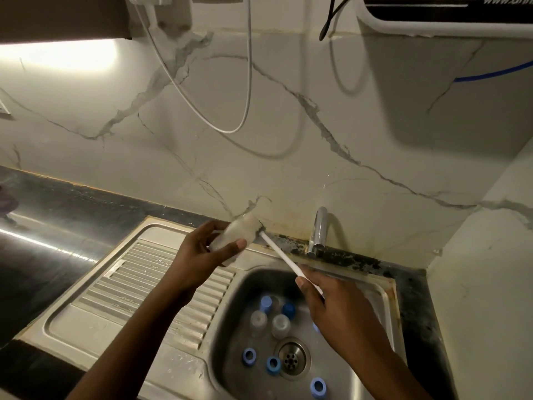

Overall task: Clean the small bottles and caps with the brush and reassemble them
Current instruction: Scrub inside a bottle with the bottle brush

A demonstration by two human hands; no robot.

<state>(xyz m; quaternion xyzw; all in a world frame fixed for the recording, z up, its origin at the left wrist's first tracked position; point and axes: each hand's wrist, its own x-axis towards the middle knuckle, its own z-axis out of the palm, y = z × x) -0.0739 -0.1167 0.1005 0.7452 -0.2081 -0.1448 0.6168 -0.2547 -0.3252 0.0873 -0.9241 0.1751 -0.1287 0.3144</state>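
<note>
Brush (pixel 281 254) head hidden inside blurred bottle (pixel 234 234); right hand (pixel 331 308) covers handle end.

Three bottles (pixel 235 235) (pixel 258 319) (pixel 280 324), one brush (pixel 281 254), at least five caps (pixel 249 355) (pixel 273 365) (pixel 318 387) (pixel 265 303) (pixel 288 310)

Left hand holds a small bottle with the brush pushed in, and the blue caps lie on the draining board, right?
No: the head view shows the blue caps in the sink basin, not on the draining board. The left hand does hold the small bottle with the brush pushed in.
</note>
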